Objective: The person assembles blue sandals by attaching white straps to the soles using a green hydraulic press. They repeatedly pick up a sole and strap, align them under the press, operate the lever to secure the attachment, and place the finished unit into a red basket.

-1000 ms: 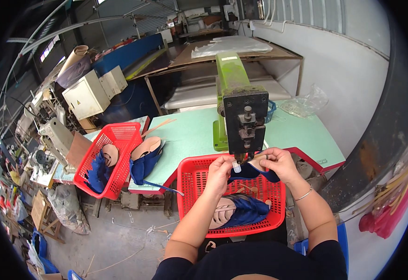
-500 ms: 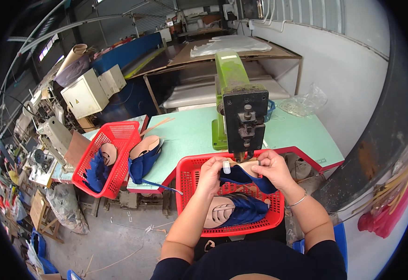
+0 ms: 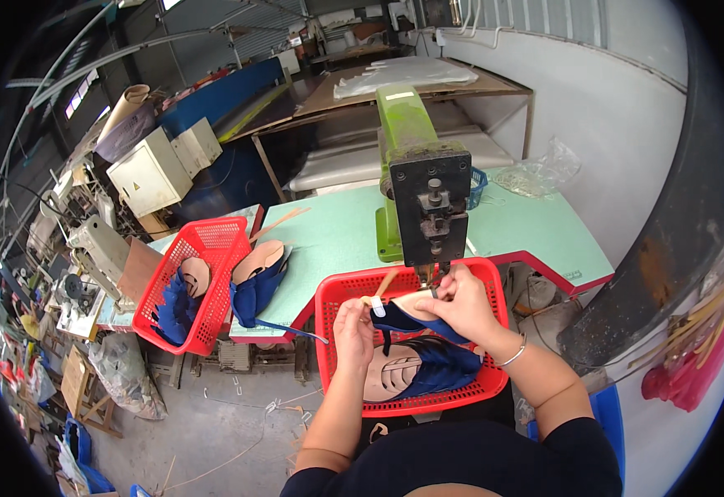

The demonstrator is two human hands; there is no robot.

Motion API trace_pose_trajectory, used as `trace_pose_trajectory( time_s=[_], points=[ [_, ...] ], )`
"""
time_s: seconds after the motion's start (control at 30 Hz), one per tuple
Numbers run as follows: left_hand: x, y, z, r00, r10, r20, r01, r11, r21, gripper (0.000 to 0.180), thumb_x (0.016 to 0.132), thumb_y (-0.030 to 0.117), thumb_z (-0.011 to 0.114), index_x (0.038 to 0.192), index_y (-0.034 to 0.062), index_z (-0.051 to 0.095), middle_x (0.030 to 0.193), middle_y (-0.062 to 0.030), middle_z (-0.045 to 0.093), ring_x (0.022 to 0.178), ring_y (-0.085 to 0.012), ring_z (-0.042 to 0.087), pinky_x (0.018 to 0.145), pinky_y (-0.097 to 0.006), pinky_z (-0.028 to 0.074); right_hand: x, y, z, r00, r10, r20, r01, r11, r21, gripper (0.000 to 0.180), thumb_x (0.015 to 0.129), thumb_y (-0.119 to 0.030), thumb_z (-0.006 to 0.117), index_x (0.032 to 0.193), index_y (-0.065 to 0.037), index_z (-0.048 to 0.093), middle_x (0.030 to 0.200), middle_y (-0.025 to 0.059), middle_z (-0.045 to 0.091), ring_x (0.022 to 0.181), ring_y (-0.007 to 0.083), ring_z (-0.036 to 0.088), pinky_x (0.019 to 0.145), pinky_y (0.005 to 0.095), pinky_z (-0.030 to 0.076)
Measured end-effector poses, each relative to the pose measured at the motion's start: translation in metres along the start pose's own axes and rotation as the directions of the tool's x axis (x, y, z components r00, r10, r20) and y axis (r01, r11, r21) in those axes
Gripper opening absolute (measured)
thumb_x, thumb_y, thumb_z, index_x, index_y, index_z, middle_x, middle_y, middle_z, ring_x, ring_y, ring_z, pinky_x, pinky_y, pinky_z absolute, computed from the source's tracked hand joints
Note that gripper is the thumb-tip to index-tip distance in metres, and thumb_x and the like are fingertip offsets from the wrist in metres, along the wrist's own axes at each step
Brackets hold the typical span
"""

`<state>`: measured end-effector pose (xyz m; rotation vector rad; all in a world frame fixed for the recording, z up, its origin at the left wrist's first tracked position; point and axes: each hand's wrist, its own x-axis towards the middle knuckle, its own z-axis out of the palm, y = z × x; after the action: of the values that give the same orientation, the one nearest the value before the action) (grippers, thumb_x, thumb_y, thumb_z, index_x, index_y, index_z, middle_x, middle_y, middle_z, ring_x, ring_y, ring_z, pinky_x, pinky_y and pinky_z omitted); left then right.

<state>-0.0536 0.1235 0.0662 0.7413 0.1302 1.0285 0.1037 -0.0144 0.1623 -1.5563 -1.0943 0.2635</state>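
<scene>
Just below the machine head, my right hand (image 3: 468, 308) pinches a blue shoe upper (image 3: 443, 329) with a beige lining, its thumb lying over the beige part. My left hand (image 3: 353, 333) is closed at the other end of the upper, with a narrow tan strip (image 3: 387, 282) standing up from its fingertips. A small white piece (image 3: 377, 306) shows at those fingertips; whether it is a finger wrap or a tag I cannot tell. Under both hands, a red basket (image 3: 326, 303) holds more blue uppers (image 3: 438, 373) with slotted beige linings.
The green machine (image 3: 407, 124) with its black head (image 3: 430, 207) rises from a pale green table (image 3: 320, 228). At left are a blue upper (image 3: 258, 286) on the table edge and a second red basket (image 3: 218, 238). A dark pillar (image 3: 643, 273) stands at right.
My left hand has moved left and slightly down, and the tan strip now stands clear above its fingers. My right hand has shifted slightly left, its thumb now over the beige lining.
</scene>
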Motion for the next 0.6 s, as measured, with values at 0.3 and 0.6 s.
trace_pose_trajectory(
  time_s=[0.3, 0.6],
  points=[
    [-0.059, -0.025, -0.003, 0.964, 0.199, 0.178, -0.264, 0.614, 0.744, 0.083, 0.07, -0.01, 0.057, 0.139, 0.0012, 0.013, 0.137, -0.0174, 0.03, 0.125, -0.0269, 0.037, 0.098, -0.036, 0.037, -0.051, 0.043, 0.016, 0.68, -0.73, 0.07, 0.728, 0.661, -0.184, 0.021, 0.066, 0.003, 0.067, 0.08, -0.009, 0.055, 0.088, 0.0052, 0.068, 0.086, 0.0195, 0.065, 0.079, 0.0335, 0.047],
    [-0.066, -0.018, 0.011, 0.883, 0.371, 0.289, -0.389, 0.233, 0.891, 0.092, 0.063, -0.004, 0.071, 0.136, -0.0047, 0.014, 0.135, -0.0214, 0.03, 0.126, -0.0355, 0.033, 0.101, -0.039, 0.034, -0.06, 0.044, 0.029, 0.823, -0.563, 0.07, 0.565, 0.825, -0.008, 0.017, 0.073, 0.006, 0.062, 0.084, -0.005, 0.054, 0.088, 0.0076, 0.067, 0.084, 0.0162, 0.065, 0.075, 0.0288, 0.048]
  ],
)
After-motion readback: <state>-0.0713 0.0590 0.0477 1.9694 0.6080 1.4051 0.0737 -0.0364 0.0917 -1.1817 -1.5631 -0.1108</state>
